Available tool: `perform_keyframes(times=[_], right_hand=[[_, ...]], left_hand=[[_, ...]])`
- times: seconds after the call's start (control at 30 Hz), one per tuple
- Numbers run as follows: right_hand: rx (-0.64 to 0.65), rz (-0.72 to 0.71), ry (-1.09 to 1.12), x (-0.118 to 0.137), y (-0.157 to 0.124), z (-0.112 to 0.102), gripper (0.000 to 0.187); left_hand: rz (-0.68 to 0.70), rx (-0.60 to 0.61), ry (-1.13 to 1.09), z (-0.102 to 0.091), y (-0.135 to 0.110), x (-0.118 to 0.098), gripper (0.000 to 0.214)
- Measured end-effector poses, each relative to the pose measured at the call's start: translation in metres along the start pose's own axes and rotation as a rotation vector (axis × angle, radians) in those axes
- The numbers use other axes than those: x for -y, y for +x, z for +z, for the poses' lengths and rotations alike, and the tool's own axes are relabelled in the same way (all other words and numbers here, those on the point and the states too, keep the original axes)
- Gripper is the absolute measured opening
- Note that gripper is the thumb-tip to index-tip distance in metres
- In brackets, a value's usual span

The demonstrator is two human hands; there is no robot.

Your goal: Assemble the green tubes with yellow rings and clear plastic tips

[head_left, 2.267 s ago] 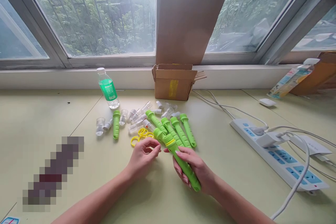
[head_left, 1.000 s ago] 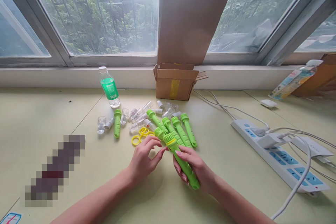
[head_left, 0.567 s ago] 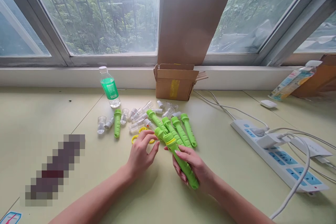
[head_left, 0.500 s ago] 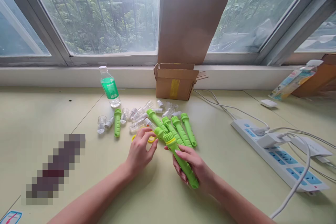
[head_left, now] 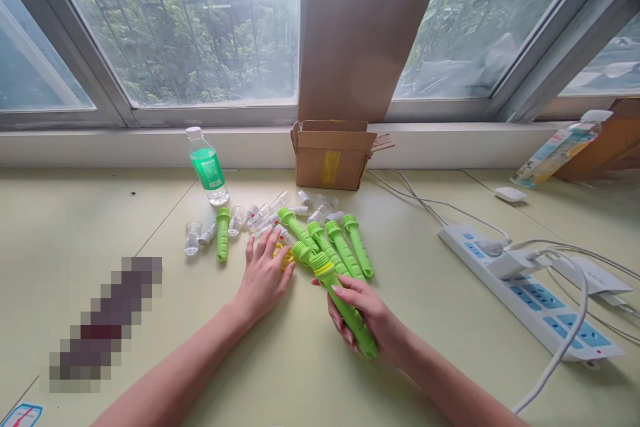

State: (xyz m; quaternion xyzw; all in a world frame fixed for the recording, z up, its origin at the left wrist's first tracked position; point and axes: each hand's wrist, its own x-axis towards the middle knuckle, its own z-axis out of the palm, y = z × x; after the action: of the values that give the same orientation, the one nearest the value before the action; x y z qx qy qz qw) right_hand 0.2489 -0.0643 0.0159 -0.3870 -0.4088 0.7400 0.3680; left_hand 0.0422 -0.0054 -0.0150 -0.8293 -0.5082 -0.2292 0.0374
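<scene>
My right hand is wrapped around a green flashlight body, a ribbed plastic tube held tilted with its threaded end up and away. A yellow ring sits just below those threads. My left hand is spread over the near side of the pile, its fingertips beside yellow rings and clear parts; the fingers partly cover these. Several more green flashlight bodies lie close by, and a single green body lies farther left. Clear ribbed plastic cups and small white cylinders are scattered around.
A water bottle with a green label stands behind the parts. Farther back is an open cardboard box. On the right lie a white power strip with cables, a white case and a tilted drink bottle.
My left hand has moved slightly left and down onto the pile, and its fingers have spread. My right hand keeps its hold on the green flashlight body, nearly still.
</scene>
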Motion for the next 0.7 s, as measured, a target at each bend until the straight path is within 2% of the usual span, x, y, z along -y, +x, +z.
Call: perform_keyframes(times=[0.2, 0.33, 0.47, 0.7], right_hand=[[0.005, -0.009, 0.018, -0.001, 0.000, 0.001, 0.039], [0.003, -0.015, 0.007, -0.001, -0.001, 0.002, 0.039], [-0.009, -0.013, -0.012, 0.000, -0.001, 0.002, 0.040], [-0.016, -0.012, -0.018, 0.000, -0.001, 0.002, 0.041]], left_hand=[[0.125, 0.080, 0.034, -0.003, 0.003, 0.009, 0.035], [0.171, 0.069, 0.032, -0.005, 0.006, 0.013, 0.036], [0.151, 0.035, 0.025, -0.004, 0.006, 0.012, 0.034], [0.095, 0.044, 0.036, -0.005, 0.006, 0.009, 0.030]])
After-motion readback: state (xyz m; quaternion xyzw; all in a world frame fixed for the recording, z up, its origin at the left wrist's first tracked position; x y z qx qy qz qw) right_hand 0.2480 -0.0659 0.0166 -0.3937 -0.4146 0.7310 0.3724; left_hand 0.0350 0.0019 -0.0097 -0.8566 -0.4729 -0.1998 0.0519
